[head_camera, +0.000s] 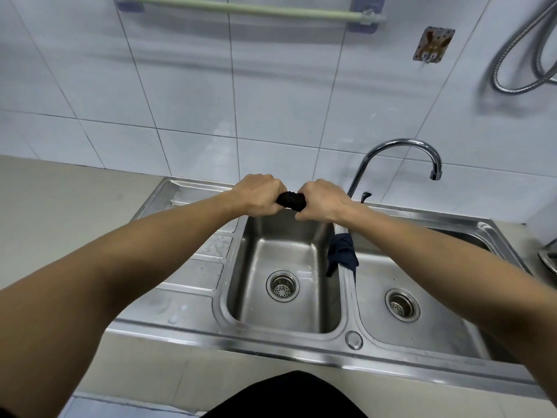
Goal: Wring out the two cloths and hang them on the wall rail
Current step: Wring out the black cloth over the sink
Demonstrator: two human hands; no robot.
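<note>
A black cloth (pixel 291 200) is bunched into a tight roll between my two fists, held above the back of the left sink basin (pixel 256 236). My left hand (pixel 259 194) grips its left end and my right hand (pixel 324 200) grips its right end, knuckles up. Only a short stretch of the cloth shows between them. A second, dark blue cloth (pixel 342 256) hangs over the divider between the two basins, partly under my right forearm. The pale green wall rail (pixel 241 9) runs across the tiled wall at the top, with nothing on it.
A chrome faucet (pixel 401 146) arches behind the divider, its spout over the right basin (pixel 422 273). A metal shower hose (pixel 518 55) loops on the wall at the upper right. The drainboard (pixel 196 273) to the left carries water drops. A beige counter (pixel 60 200) lies further left.
</note>
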